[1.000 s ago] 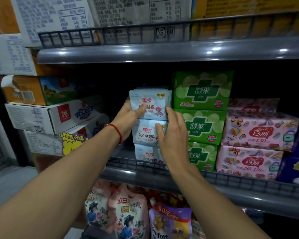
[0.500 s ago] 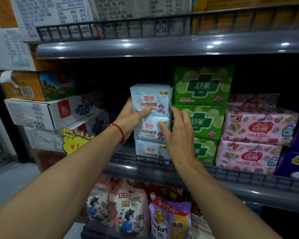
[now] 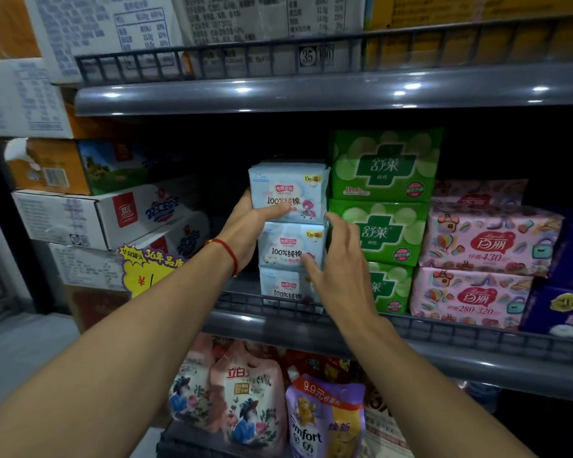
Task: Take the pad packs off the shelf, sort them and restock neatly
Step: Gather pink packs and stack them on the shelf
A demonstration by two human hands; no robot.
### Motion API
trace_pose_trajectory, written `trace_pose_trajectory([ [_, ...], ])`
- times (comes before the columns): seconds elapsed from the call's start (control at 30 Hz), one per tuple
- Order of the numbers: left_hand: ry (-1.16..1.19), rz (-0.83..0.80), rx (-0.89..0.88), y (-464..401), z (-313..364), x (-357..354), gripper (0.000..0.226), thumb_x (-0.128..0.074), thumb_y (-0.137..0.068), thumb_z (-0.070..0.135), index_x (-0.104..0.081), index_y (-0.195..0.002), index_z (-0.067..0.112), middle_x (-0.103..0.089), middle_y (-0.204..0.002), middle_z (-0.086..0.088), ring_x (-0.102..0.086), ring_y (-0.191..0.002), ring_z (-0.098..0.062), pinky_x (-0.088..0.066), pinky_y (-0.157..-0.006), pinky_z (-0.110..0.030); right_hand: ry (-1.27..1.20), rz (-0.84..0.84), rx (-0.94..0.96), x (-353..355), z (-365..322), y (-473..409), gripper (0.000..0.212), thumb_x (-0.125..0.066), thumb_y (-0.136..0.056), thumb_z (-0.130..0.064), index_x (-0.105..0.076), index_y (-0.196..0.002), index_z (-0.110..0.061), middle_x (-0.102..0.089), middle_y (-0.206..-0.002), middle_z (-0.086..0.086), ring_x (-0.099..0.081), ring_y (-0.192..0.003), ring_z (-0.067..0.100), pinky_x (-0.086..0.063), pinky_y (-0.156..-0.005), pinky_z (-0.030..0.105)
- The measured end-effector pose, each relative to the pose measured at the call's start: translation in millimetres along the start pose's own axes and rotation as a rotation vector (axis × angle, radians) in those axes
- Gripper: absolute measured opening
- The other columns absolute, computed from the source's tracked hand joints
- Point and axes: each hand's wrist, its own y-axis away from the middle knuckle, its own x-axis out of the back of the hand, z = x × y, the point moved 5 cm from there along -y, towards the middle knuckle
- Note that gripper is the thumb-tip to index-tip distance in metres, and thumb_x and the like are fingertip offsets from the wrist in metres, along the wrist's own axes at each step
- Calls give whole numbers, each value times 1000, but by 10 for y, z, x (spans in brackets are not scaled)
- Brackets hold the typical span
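Centrally, on the shelf (image 3: 311, 328), three pale blue pad packs (image 3: 290, 193) stand stacked beside green packs (image 3: 382, 165). The left hand (image 3: 245, 226) grasps the top pack's left side; the right hand (image 3: 338, 269), fingers spread loose, touches the middle pack.

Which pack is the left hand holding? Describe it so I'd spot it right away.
Find the middle shelf with the wire front rail. Left of the green packs stands a stack of three pale blue packs; the left hand grips the top pale blue pack. It sits highest of the three and slightly askew, and shows a pink-haired cartoon figure.
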Motion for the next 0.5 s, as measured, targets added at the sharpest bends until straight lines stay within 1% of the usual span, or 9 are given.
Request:
trace_pose_trajectory([
  [0.07, 0, -7, 3, 18, 1, -12, 47, -72, -88, 6, -56, -132, 9, -73, -118, -12, -72, -105, -31, -60, -84, -46, 8, 4, 26, 14, -28, 0, 76, -74, -92, -26, -30, -153, -18, -40, -136, 2, -56, -109, 18, -50, -81, 28],
  [0.1, -1, -10, 6, 20, 1, -22, 47, -72, -88, 6, -56, -132, 9, -73, -118, -12, -72, -106, -31, -60, -85, -46, 6, 4, 37, 21, -44, -8, 76, -72, -94, -26, -29, -155, -18, -40, -137, 2, -56, -110, 18, -50, -81, 28],
  [0.2, -41, -17, 14, 15, 26, -59, 45, -72, -89, 8, -57, -131, 10, -74, -117, -11, -72, -106, -31, -59, -88, -47, -15, -4, 25, 42, -73, -60, 74, -67, -97, -24, -25, -158, -17, -39, -139, 3, -57, -109, 20, -56, -83, 35],
  [0.27, -64, -16, 19, 5, 36, -69, 43, -71, -89, 8, -57, -130, 11, -74, -116, -10, -73, -105, -31, -59, -89, -48, -23, -22, 2, 33, -71, -85, 76, -67, -97, -25, -23, -159, -17, -37, -140, 3, -57, -110, 20, -56, -85, 36],
  [0.33, -66, -12, 19, 3, 37, -60, 43, -71, -89, 7, -57, -130, 10, -74, -116, -11, -73, -105, -31, -59, -89, -48, -27, -34, 5, 32, -73, -69, 78, -67, -97, -26, -21, -159, -18, -36, -140, 3, -56, -109, 18, -57, -84, 35],
  [0.43, -37, 10, 24, 18, 17, -15, 51, -74, -87, 9, -54, -134, 9, -73, -118, -12, -72, -106, -32, -60, -83, -44, -35, -37, 36, 73, -67, -1, 78, -68, -96, -25, -22, -159, -18, -34, -141, 2, -55, -110, 17, -57, -82, 33],
  [0.5, -21, 35, 26, 55, 23, 22, 59, -76, -85, 13, -51, -138, 11, -73, -118, -10, -73, -105, -30, -61, -76, -38, -39, -32, 62, 126, -59, 62, 73, -67, -97, -24, -26, -157, -19, -35, -141, 2, -55, -110, 17, -56, -81, 31],
])
